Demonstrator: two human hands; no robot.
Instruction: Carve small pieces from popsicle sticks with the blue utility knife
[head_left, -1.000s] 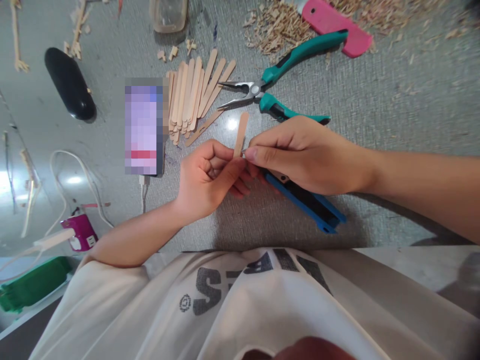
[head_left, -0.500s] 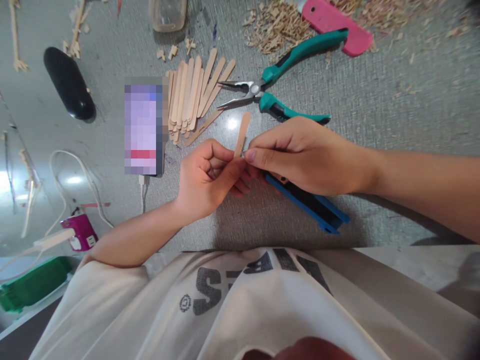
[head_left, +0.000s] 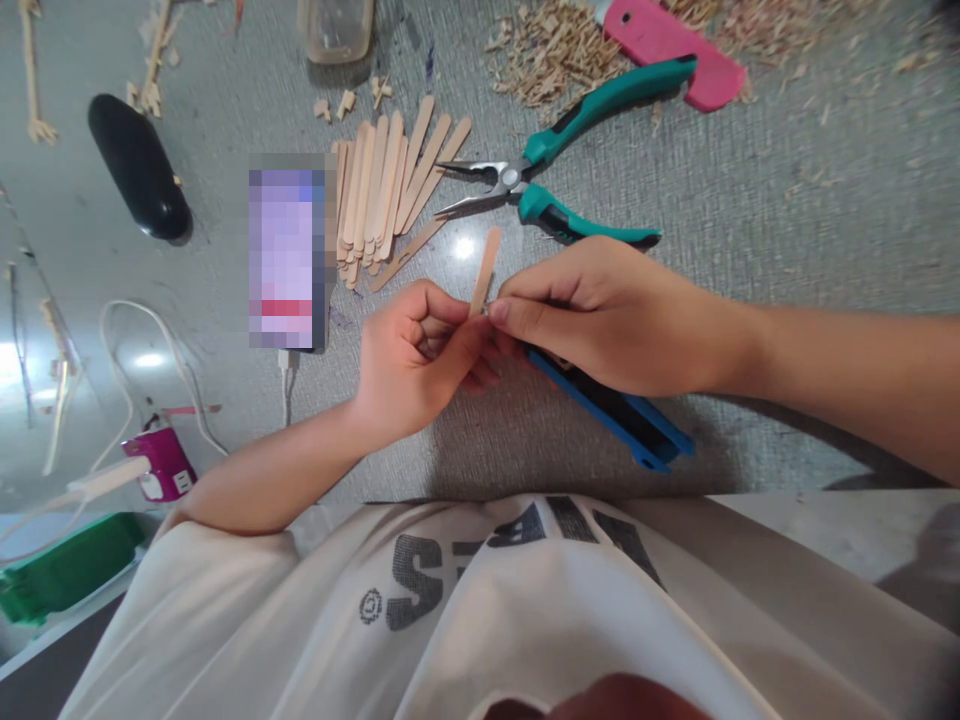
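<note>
A light wooden craft stick [head_left: 486,268] stands up at a slant from the pinched thumb and index finger of my left hand [head_left: 420,360]. My right hand [head_left: 600,315] is closed, its thumb and fingertips meeting the stick's lower part. A small shiny bit shows at the fingertips, too small to name. Under my right palm runs a long blue and black tool [head_left: 619,415], perhaps a cutter; its front end is hidden by my fingers. Just beyond my hands lie open long-nose pliers [head_left: 511,178] with green and black handles.
Left of the pliers lies a pile of craft sticks [head_left: 367,190], beside a phone [head_left: 281,260] on a cable. A black case [head_left: 140,167], a clear container [head_left: 335,28], wood shavings [head_left: 559,50], a pink-handled tool [head_left: 675,50] and a purple adapter [head_left: 159,465] lie around.
The blue and black tool's rear end has shifted slightly left and down. The craft stick sits a touch lower. Both hands keep their grip and nearly the same place.
</note>
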